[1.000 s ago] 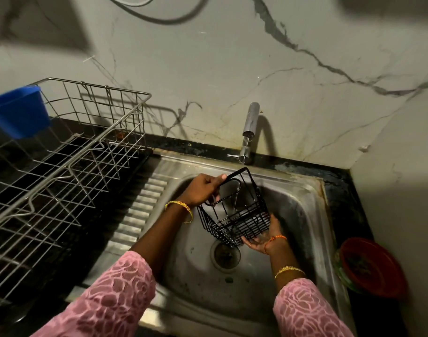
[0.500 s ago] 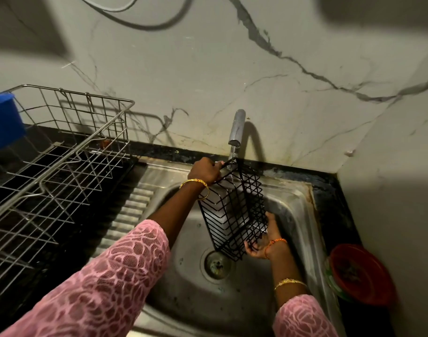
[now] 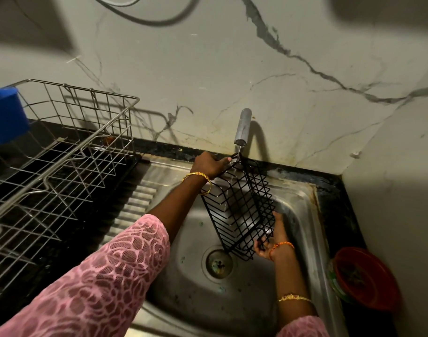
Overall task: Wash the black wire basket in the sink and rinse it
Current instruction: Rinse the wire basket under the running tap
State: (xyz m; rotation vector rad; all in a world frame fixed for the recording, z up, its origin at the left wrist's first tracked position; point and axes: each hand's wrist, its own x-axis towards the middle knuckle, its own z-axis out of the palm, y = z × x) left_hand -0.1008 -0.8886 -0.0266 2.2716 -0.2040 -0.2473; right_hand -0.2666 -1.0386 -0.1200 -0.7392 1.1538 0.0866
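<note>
Black counter (image 3: 329, 188) carries steel sink (image 3: 303, 215), dish rack (image 3: 69, 152), red bowl (image 3: 368, 278).

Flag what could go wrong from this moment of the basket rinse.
The black wire basket hangs tilted under the tap, gripped by the left hand at its top and the right hand at its bottom corner; wet wire might slip. The thin stream may miss the lower end.

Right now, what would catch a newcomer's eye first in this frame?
The black wire basket, held tilted over the steel sink under the tap, which runs a thin stream onto its upper end. The left hand grips that upper end, while the right hand supports the lower end. Next comes the large metal dish rack on the counter at left, with a red bowl at right.
</note>
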